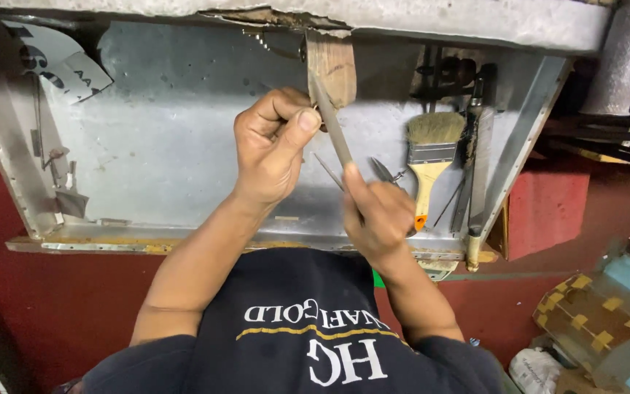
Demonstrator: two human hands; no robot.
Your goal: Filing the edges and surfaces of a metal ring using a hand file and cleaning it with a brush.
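Both hands are working over a shallow metal tray (169, 146) that is serving as the surface, seen from directly above. The left hand (271, 149) is closing its fingers and thumb around a very small piece at the upper end of a flat metal file (332, 120); the piece itself is too small to identify. The right hand (379, 219) is gripping the lower end of the file, with the forefinger lying along the blade. The file is running diagonally between the two hands, its tip touching a worn wooden block (333, 66) that is projecting from the far rim of the tray.

To the right of the hands, a flat paintbrush (432, 157) with pale bristles and a yellow handle is lying in the tray, just beside several long dark metal tools (479, 153). A thin metal rod (327, 170) is lying between the hands.
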